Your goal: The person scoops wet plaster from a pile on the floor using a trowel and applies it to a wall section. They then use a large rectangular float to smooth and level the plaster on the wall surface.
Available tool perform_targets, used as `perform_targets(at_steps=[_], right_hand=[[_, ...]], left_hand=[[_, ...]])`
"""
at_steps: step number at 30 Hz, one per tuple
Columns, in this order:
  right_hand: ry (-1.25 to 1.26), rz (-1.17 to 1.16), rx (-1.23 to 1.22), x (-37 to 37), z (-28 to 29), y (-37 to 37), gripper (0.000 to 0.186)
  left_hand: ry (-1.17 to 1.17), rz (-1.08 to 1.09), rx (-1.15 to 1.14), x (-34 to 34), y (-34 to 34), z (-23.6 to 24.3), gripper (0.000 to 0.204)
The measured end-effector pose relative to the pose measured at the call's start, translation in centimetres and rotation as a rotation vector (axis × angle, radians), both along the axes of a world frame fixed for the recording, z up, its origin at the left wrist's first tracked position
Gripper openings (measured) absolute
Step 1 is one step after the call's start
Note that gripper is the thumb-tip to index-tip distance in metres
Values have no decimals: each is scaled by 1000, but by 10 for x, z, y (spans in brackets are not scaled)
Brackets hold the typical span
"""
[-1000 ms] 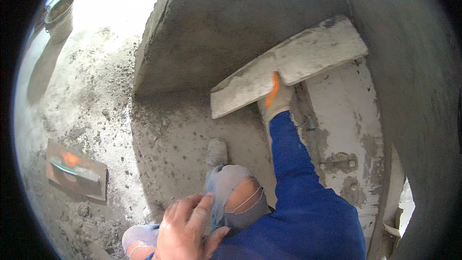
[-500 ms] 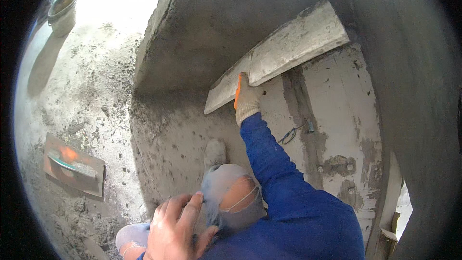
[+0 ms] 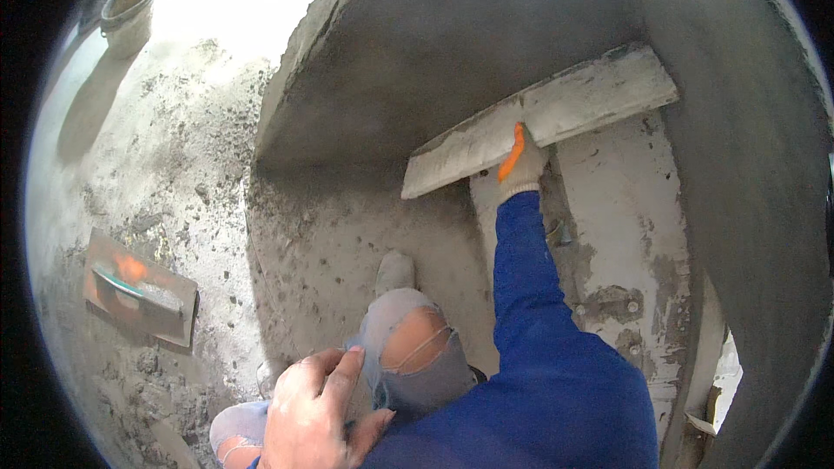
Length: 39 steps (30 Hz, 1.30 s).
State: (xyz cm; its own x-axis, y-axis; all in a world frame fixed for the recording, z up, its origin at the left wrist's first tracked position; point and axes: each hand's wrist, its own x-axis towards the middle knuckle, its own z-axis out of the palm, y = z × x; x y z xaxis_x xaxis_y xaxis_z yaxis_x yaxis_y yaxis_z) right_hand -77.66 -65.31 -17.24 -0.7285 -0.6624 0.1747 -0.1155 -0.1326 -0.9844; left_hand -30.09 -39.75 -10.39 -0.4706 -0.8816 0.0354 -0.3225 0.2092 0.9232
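A long, pale, plaster-smeared board [image 3: 591, 100] slants against the lower part of the grey plastered wall, its right end higher than its left. At its near edge, my right hand [image 3: 524, 161], in a pale knit glove with an orange patch, is closed around it, thumb on top. The fingers beneath the board are hidden. My bare left hand [image 3: 317, 404] holds nothing; its fingers are bent with the thumb apart, next to my knee [image 3: 413, 339] in torn pale trousers.
A flat rectangular plastering trowel [image 3: 139, 291] lies on the mortar-spattered floor [image 3: 191, 208] at the left. A bucket [image 3: 130, 13] stands far left. Grey plastered walls [image 3: 486, 26] rise ahead and at the right. Below the board is a pale panel [image 3: 625, 217] with grey patches and bolts.
My right hand and the board have shifted to the right, and the board's right end now sits closer to the right-hand wall. My left hand has barely moved.
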Motion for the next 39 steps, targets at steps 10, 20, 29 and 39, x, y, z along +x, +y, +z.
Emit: perform_targets(at_steps=[10, 20, 29, 39], right_hand=[[215, -14, 384, 136, -20, 48, 62], [104, 102, -41, -10, 1, 12, 55], [242, 33, 191, 83, -33, 28, 56], [85, 33, 93, 40, -3, 39, 50]], left_hand=[[-66, -90, -66, -12, -6, -1, 69], [-48, -38, -68, -3, -3, 0, 69], [-44, -6, 41, 2, -3, -4, 61], [-64, -37, -54, -10, 1, -2, 71]])
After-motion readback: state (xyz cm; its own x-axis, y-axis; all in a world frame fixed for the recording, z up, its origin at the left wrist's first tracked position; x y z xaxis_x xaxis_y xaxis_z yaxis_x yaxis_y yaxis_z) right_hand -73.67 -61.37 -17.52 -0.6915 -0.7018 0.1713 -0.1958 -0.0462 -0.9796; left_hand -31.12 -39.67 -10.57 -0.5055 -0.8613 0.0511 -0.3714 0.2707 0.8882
